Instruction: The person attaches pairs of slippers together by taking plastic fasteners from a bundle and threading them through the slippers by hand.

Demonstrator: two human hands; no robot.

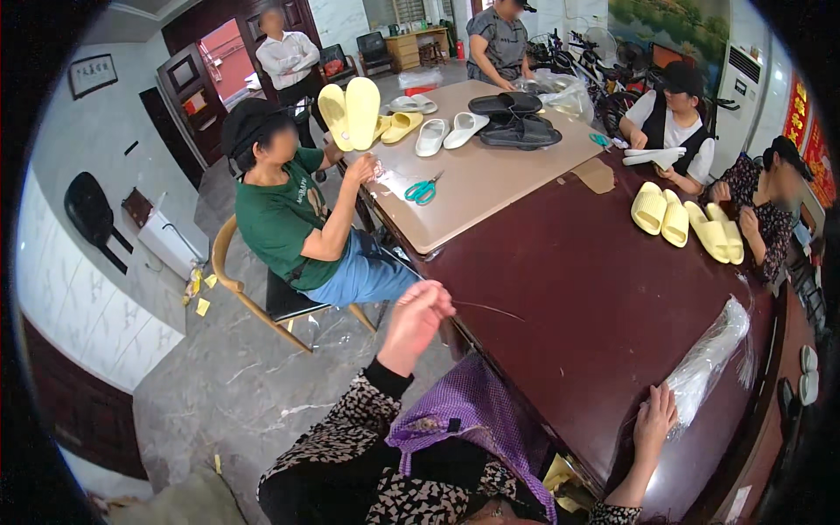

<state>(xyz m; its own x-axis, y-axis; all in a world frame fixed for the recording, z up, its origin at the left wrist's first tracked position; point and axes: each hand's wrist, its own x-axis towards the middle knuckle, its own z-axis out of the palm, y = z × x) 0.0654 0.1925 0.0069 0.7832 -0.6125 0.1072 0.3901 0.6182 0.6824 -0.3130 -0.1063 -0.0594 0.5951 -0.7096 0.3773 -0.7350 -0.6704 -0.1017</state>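
My left hand (418,324) is raised near the table's left edge, its fingers pinched together. From them a thin strand (490,308) runs out to the right above the dark red table (560,289). My right hand (654,424) lies on the table at the near right, fingers stretched out against the near end of a bundle of clear plastic strands (710,367). Its thumb is mostly hidden. The bundle lies slanted, with loose ends fanning out at its far end.
To the left, a seated person in green holds up yellow slippers (350,114). Teal scissors (423,190) and grey and black slippers (516,122) lie on a beige board (490,184). Yellow pairs (661,214) stand before two people at the right. A purple cloth (464,407) covers my lap.
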